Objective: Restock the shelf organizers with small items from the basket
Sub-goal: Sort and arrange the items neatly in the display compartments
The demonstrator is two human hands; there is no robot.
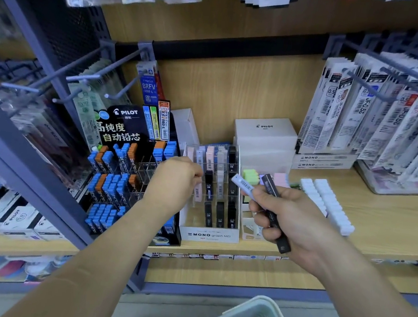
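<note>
Currently gripping lilac case [242, 185] and black case [274, 214], fanned, in right hand [297, 222]; cannot tell hold of left hand [173, 180] at organizer [209, 235]. Could drop one through loose pinching.

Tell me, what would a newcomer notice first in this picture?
The right hand, at centre right, grips a lilac case and a black case before the shelf. Beside it the left hand reaches to the clear organizer, with the black Pilot display of blue and orange cases to its left. A white basket sits at the bottom edge.
</note>
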